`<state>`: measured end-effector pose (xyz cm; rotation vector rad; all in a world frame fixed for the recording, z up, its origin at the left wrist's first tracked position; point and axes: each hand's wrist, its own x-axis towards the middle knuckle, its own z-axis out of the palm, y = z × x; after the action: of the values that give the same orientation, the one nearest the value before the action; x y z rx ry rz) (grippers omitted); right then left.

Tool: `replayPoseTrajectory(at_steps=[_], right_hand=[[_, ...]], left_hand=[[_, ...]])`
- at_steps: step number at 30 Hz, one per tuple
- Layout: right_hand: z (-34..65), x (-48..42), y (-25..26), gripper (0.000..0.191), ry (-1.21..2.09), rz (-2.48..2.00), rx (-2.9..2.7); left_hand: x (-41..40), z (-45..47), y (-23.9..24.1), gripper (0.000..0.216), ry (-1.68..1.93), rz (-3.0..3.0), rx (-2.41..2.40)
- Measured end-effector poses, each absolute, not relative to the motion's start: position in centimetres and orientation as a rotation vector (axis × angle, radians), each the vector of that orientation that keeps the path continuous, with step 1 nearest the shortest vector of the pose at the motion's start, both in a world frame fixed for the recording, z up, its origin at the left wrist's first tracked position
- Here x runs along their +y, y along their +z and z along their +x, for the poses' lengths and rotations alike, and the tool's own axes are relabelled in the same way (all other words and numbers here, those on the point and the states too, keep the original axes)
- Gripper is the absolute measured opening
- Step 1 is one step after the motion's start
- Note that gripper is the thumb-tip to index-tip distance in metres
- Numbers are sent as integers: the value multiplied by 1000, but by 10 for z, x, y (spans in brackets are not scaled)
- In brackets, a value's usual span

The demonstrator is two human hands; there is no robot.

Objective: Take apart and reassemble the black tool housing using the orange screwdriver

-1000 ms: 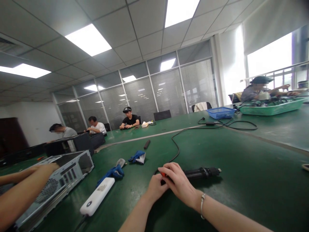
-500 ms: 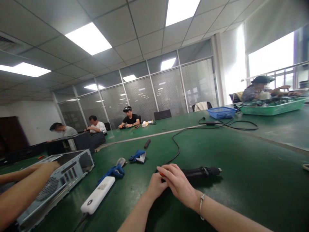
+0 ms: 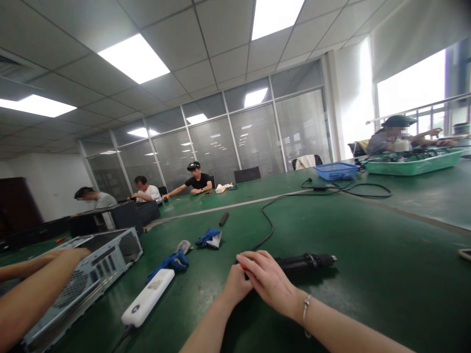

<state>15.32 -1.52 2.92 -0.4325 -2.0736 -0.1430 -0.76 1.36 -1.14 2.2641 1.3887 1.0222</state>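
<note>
My left hand [image 3: 235, 284] is closed near the table's front edge, its fingers mostly hidden behind the other hand. Over it lies my right hand [image 3: 274, 284], fingers pressed together and curved around a small orange piece [image 3: 243, 266]. Whatever the orange piece belongs to is covered by my hands. Just beyond my right hand, a black electric screwdriver [image 3: 303, 262] lies on the green table [image 3: 353, 304], its bit pointing right. A black cable [image 3: 270, 223] runs to my hands; its end is hidden by them.
A white power strip [image 3: 149, 296], blue gloves [image 3: 176, 261] and a dark bar [image 3: 223, 218] lie to the left. A co-worker's arms [image 3: 44, 289] reach into a metal computer case [image 3: 125, 250]. Blue [image 3: 336, 171] and green baskets [image 3: 412, 168] stand far right. Several people sit around.
My hands keep nearly the same pose, with a slight shift of the view. Across the table, the person in black has stretched an arm out to the left.
</note>
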Motion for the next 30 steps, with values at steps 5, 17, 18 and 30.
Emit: replayPoseTrajectory(at_steps=[5, 17, 18, 30], right_hand=[[154, -12, 29, 43, -163, -496, -2042], [154, -12, 26, 42, -115, -490, -2058], [154, -13, 26, 47, -95, -467, -2087], [154, -13, 27, 53, -59, -511, -2105]], left_hand=[[12, -7, -9, 16, 980, 2247, 1392], [10, -6, -6, 23, 997, 2258, 1336], [9, -6, -6, 24, 1012, 2254, 1333], [8, -5, -5, 26, 1013, 2262, 1328]])
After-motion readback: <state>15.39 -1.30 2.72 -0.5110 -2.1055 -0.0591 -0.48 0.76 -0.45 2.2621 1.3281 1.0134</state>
